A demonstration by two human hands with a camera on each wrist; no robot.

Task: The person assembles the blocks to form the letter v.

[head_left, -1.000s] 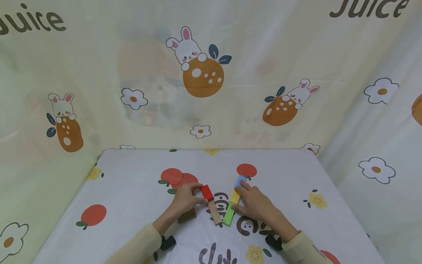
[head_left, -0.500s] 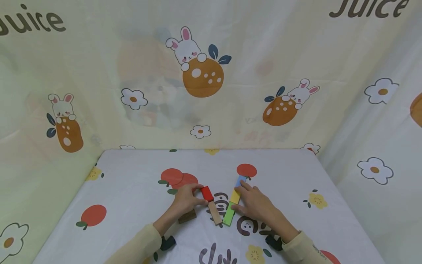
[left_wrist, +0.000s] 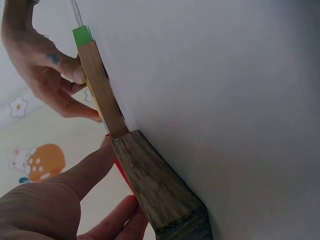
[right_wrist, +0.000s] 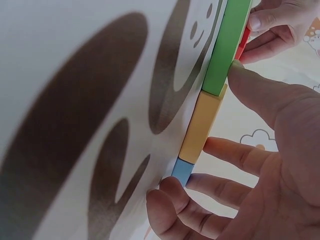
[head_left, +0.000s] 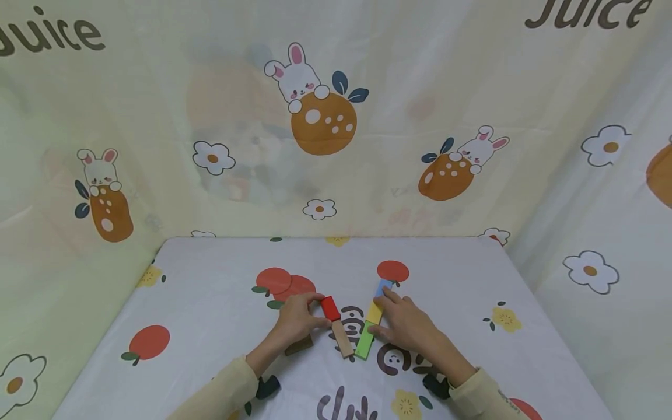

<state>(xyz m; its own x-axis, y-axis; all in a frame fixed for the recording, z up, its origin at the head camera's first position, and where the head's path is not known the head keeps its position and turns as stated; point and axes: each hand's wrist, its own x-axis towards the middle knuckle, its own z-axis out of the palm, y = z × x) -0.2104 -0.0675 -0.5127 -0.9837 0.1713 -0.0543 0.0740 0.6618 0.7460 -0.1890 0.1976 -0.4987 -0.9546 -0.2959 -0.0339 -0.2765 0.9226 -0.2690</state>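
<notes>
My left hand pinches a red block between thumb and fingers. That block meets the far end of a tan wooden block, and together they form a slanted line. Opposite, a green block, a yellow block and a blue block lie end to end. The two lines come close at the near end, like a V. Along the coloured row's outer side rests my right hand. In the right wrist view its thumb touches the green block, and other fingers touch the yellow and blue ones.
A dark brown wooden block lies beside my left wrist, partly hidden by it, and looms large in the left wrist view. The white tablecloth carries printed fruit, flowers and lettering. A printed curtain hangs behind the table.
The left hand and the red block have shifted very slightly to the right. My right hand and its row of blocks stay where they were.
</notes>
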